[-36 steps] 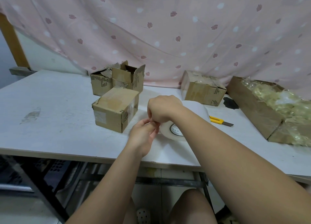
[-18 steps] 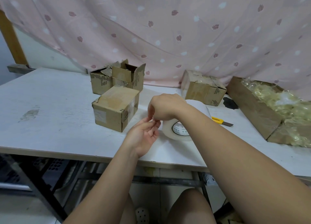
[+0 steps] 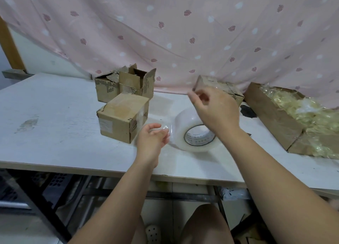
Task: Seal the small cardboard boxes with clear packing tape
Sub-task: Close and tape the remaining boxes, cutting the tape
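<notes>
The left hand (image 3: 152, 138) hovers low over the white table (image 3: 55, 130), palm turned up and toward the roll, its fingers loosely curled with the fingertips (image 3: 166, 132) touching the loose end of clear tape (image 3: 169, 132). Whether they actually pinch it cannot be told. The right hand (image 3: 214, 110) is raised above the tape roll (image 3: 194, 132), wrist bent down, thumb and forefinger pressed together as if nipping something very thin. The roll stands on its edge on the table between both hands. Just left of the left hand sits a closed cardboard box (image 3: 122, 118), with two open boxes (image 3: 126, 83) behind it.
</notes>
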`<state>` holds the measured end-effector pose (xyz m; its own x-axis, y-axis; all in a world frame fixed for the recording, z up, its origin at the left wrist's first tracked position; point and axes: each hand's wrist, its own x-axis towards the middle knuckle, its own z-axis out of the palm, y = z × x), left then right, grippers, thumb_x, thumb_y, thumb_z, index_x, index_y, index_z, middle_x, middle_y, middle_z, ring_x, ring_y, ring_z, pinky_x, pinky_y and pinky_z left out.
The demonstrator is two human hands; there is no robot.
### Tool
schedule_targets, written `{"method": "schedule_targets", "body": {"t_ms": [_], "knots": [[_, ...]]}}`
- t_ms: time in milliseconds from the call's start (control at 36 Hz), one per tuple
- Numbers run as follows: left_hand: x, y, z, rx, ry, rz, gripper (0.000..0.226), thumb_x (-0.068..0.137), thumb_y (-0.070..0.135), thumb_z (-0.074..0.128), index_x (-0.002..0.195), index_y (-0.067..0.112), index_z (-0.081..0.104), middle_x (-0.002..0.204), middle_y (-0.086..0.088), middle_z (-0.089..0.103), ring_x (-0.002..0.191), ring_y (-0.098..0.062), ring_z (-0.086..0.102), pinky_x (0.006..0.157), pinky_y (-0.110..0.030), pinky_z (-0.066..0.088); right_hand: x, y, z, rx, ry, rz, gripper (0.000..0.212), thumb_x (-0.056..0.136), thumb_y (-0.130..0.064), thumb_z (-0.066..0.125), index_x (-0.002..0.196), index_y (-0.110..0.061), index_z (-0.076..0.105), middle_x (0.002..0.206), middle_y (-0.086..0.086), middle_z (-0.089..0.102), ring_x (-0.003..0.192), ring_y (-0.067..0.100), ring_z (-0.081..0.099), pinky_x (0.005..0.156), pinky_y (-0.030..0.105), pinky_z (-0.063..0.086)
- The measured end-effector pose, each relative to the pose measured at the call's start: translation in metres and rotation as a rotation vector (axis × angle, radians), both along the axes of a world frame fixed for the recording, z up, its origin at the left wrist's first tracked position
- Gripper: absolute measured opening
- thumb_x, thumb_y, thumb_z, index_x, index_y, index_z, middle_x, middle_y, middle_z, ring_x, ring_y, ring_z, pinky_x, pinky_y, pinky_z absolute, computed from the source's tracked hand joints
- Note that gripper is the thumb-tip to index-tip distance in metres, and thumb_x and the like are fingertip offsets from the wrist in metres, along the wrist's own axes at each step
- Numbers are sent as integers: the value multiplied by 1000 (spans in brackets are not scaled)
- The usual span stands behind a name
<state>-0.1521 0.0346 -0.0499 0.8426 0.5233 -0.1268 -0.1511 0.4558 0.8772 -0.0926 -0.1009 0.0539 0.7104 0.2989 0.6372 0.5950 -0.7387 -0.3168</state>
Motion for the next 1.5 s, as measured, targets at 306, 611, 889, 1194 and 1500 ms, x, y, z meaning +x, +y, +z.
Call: {"method": "schedule_targets", "body": {"t_ms": [306,611,889,1194,1500], "knots": [[7,-5,1,337,74,29,23,89,1,62,106,13,55,78,-4,67,70,-10,65,67,-21,55,14,-60,-69,521,551,227,90,81,-15,78,134,-63,23,118,-19,63,105,1,61,87,22,47],[12,2,1,724,203,40,31,90,4,59,110,24,46,81,-12,66,80,-19,63,62,-33,48,17,-49,-87,622,578,24,47,77,-6,67,111,-37,56,92,-16,64,86,2,61,65,25,43],[18,1,-6,968,309,63,37,95,1,49,125,22,41,84,-11,60,71,-7,49,58,-27,43,23,-53,-73,505,301,-37,53,79,0,52,120,-33,62,112,-8,63,102,12,53,75,30,41],[19,-12,-8,1450,447,90,67,88,-6,44,147,16,20,90,-11,48,83,-25,48,62,-37,42,30,-45,-54,54,236,-55,68,81,-2,55,141,-32,47,122,3,49,106,25,47,73,31,33],[14,-8,-12,1436,435,197,66,84,-12,45,144,15,36,138,-14,37,125,-31,32,101,-41,39,26,-42,-56,13,172,-72,67,79,1,53,139,-29,49,114,6,50,103,29,47,68,33,32]]}}
